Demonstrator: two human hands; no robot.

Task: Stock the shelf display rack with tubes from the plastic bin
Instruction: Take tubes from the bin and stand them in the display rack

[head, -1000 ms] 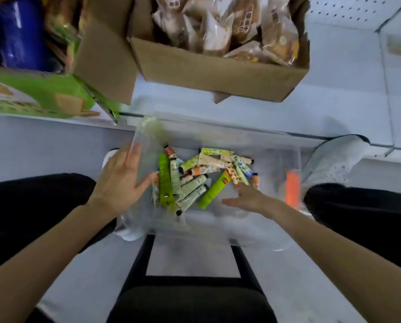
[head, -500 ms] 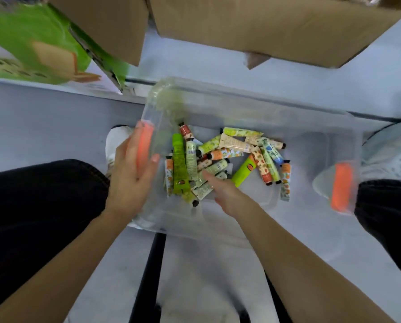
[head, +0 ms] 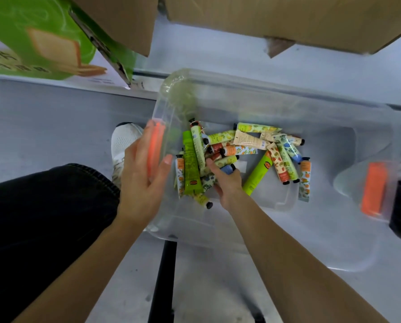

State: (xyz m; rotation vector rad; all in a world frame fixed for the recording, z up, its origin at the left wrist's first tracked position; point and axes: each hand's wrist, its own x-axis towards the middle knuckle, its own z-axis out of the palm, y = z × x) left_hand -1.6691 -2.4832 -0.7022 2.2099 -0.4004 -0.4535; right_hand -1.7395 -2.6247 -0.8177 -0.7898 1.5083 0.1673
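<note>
A clear plastic bin (head: 260,231) with orange latches sits on the floor between my legs. Several small printed tubes (head: 244,150) lie heaped in it, among them two long green tubes (head: 190,166). My left hand (head: 141,183) grips the bin's left end over the orange latch (head: 155,150), thumb inside the wall. My right hand (head: 225,180) is down among the tubes, fingers curled round a blue-capped tube (head: 227,169). The display rack is not in view.
A green printed carton (head: 43,40) and brown cardboard boxes (head: 276,17) stand on the low shelf above the bin. My dark trouser legs (head: 43,217) and white shoes (head: 125,141) flank the bin. A black bar (head: 162,283) runs along the floor below it.
The view has dropped closer to the bin. My right hand has pushed further into the tube pile and curled round a tube. My left hand stays on the bin's left end.
</note>
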